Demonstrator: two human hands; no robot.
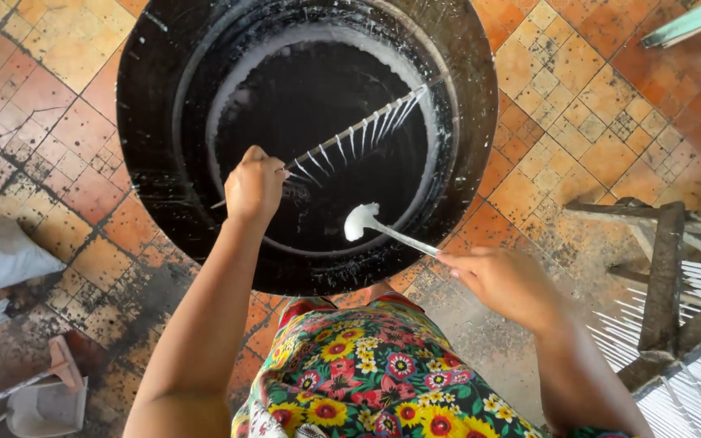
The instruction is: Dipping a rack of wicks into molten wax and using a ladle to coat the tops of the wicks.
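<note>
Orange patterned floor tiles (578, 105) surround a big black pan (306, 134) holding white liquid. Over the pan's middle, the left hand (255, 185) is closed around a toothed rack (359, 134) dripping white. Near the pan's lower edge, the right hand (501, 280) pinches a spoon (383, 229) coated white. Wooden frames (667, 276) stand right of the pan.

So there's a big round pan (156, 122) sitting on the tiled floor (578, 105), right in front of the person. The left hand (255, 186) is over the pan's near left part, holding a comb-like rack (359, 134) that runs up to the far right rim. The right hand (503, 280) is at the near right edge, its ladle (364, 221) reaching in toward the middle. A wooden frame (663, 276) stands off to the right, a scoop (46, 397) at near left.
</note>
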